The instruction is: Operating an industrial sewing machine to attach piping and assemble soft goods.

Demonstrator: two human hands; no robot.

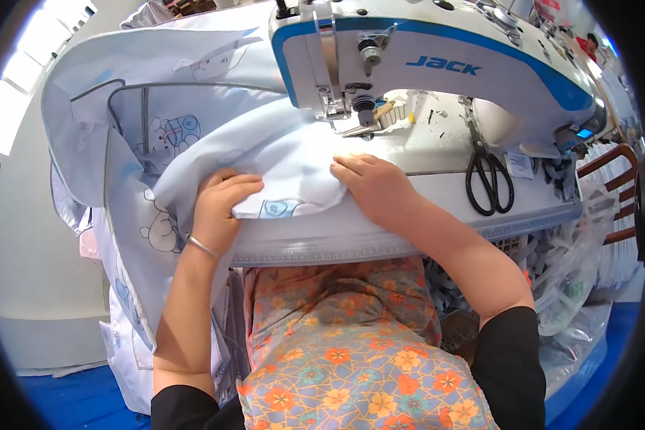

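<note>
A pale blue and white fabric [287, 154] with printed cartoon bears and grey piping lies on the sewing machine's bed, its right part under the needle area. My left hand [222, 204], with a silver bangle at the wrist, is closed on the fabric near its front edge, fingers bent over the cloth. Close in front of the presser foot [335, 111], my right hand [376, 186] grips the fabric's right edge with its fingers together. The fingertips partly hide the edge there. The white and blue sewing machine [437, 50] stands over the cloth.
Black-handled scissors [489, 183] lie right of my right hand. A ruler strip [301, 254] runs along the table's front edge. More fabric [132, 287] hangs down at the left. Clear plastic bags [570, 287] and a wooden chair [616, 190] are at the right.
</note>
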